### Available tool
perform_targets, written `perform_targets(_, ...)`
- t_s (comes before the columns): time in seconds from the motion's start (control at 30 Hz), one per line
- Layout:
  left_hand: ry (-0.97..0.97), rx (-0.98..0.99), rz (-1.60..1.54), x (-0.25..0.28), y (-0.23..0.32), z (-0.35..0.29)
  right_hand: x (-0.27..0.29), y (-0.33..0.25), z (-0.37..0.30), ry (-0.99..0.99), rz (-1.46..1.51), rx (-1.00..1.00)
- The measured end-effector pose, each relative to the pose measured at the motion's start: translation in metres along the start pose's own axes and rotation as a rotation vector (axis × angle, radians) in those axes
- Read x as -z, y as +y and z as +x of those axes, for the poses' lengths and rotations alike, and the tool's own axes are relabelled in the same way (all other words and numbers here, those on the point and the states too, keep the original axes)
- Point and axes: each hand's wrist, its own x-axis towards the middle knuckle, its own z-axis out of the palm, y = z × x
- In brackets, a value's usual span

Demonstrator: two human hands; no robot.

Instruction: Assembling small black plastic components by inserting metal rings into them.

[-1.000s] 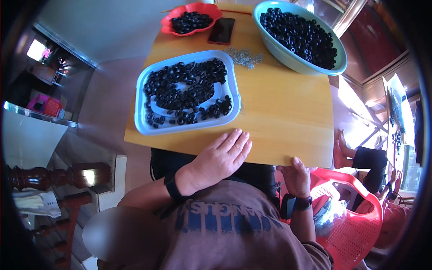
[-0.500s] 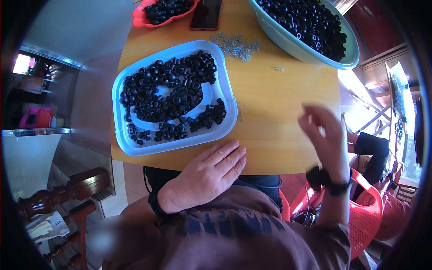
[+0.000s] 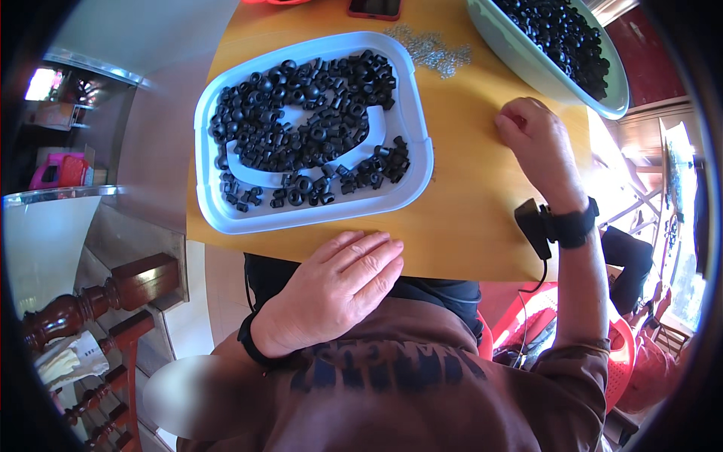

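Left hand (image 3: 331, 286) flat, right hand (image 3: 538, 143) curled, at the table (image 3: 474, 218).
The left hand, fingers straight and together, lies at the near edge, gripping nothing visible, just below the pale tray (image 3: 324, 214) of black parts (image 3: 263, 154); the right hand, fingers bent inward, is near the green basin (image 3: 514, 56), and what it holds, if anything, cannot be told.

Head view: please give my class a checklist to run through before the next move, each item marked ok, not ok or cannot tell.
1. Left hand clear of the pale tray: ok, lying flat at the table edge.
2. Right hand empty: cannot tell, it is curled.
3. Black parts inside the tray: ok.
4. Silvery pieces outside the tray: ok, beside it.
5. Green bowl wholly in view: not ok, cut off above.
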Motion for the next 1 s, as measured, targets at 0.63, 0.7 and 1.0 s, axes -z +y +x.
perform_targets(0.63,0.303,0.299,-0.657,0.017,-0.005,-0.012,-0.044,-0.105,-0.096,-0.79,1.815,-0.629)
perform_targets(0.7,0.329,0.293,-0.641,0.018,-0.006,-0.014,-0.046,-0.108,-0.093,-0.813,1.797,-0.64)
perform_targets(1.0,0.442,0.256,-0.615,0.02,-0.011,-0.025,-0.049,-0.12,-0.09,-0.779,1.671,-0.637)
